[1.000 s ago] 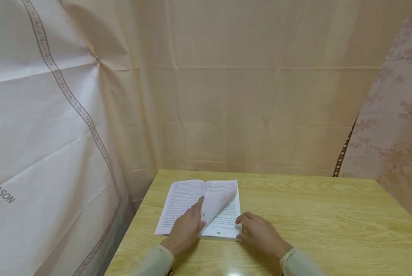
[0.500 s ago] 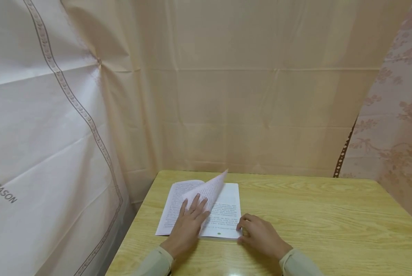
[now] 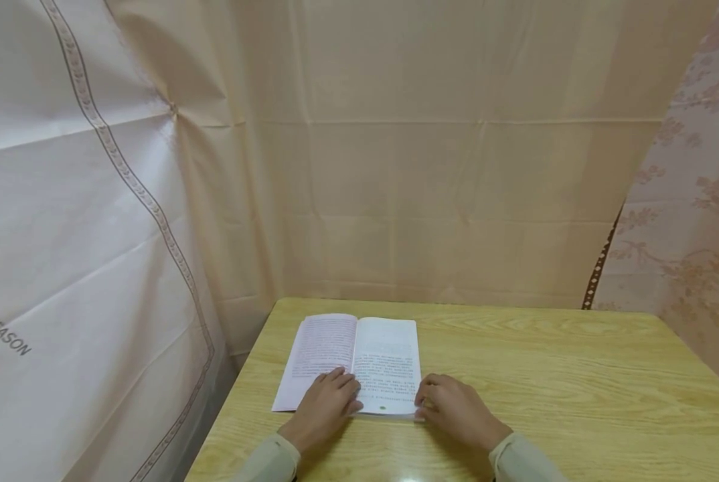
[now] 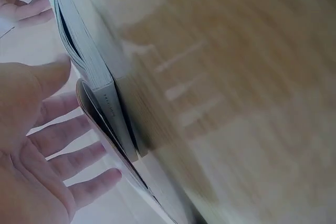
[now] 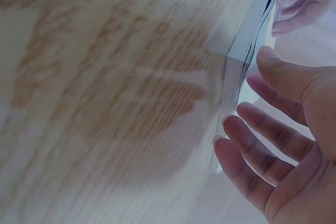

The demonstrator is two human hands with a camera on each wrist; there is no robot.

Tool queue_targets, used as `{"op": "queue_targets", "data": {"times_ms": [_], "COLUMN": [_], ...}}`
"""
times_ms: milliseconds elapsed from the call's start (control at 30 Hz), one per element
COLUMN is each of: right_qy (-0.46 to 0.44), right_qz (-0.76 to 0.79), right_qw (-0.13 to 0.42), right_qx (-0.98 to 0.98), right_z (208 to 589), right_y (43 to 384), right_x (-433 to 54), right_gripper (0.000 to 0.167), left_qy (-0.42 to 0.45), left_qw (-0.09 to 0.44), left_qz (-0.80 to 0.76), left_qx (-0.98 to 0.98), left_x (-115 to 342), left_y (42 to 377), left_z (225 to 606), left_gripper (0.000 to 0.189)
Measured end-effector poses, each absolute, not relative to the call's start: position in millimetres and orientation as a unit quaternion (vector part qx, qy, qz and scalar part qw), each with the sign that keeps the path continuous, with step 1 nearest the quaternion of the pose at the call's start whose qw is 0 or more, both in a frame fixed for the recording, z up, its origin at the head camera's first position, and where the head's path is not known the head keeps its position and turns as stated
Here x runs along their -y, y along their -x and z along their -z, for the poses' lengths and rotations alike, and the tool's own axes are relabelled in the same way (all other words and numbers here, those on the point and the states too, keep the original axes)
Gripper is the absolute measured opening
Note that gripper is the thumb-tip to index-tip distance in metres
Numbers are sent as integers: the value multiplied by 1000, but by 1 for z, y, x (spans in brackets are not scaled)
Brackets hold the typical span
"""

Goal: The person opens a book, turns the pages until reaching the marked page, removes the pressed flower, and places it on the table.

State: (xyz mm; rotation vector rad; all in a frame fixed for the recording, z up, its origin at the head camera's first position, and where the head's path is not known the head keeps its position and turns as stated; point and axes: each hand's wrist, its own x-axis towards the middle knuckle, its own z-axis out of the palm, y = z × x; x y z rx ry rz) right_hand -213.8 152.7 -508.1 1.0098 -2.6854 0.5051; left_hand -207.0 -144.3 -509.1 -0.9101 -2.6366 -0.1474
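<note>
An open book point(image 3: 386, 335) with printed text on both pages lies on the wooden table. My left hand point(image 3: 326, 405) rests on the lower part of the left page beside the spine. Its fingers are spread and nearly straight over the page in the left wrist view, where the book's page block point(image 4: 86, 40) shows from the edge. At the lower right corner is my right hand point(image 3: 456, 408), fingers loosely bent along the book's side edge. In the right wrist view its thumb point(image 5: 283, 74) lies near the corner of the pages point(image 5: 241, 45).
The light wooden table point(image 3: 546, 375) stretches to the right of the book. Behind it hangs a beige cloth point(image 3: 395, 167). A white printed cloth point(image 3: 94, 234) hangs at the left, and a floral one point(image 3: 697, 221) at the right.
A page that was curled up in the middle has turned over to the left and now lies flat. My left hand swept left with it, then drew back toward me. The right hand barely moved.
</note>
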Motion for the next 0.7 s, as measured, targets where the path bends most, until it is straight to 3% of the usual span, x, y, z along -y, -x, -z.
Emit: {"op": "queue_targets", "data": {"times_ms": [333,700], "right_qy": [-356,-348], "right_qz": [-166,-180], "right_qw": [116,164], "right_qx": [912,905], "right_z": [504,501], "right_y": [214,213], "right_x": [-152,-150], "right_gripper": [6,5], "left_qy": [319,312], "left_qw": [141,150], "left_qz": [49,31], "left_qx": [936,938], "left_x": [144,137], "left_y": [208,208], "left_z": [506,506], "left_gripper": [47,51]}}
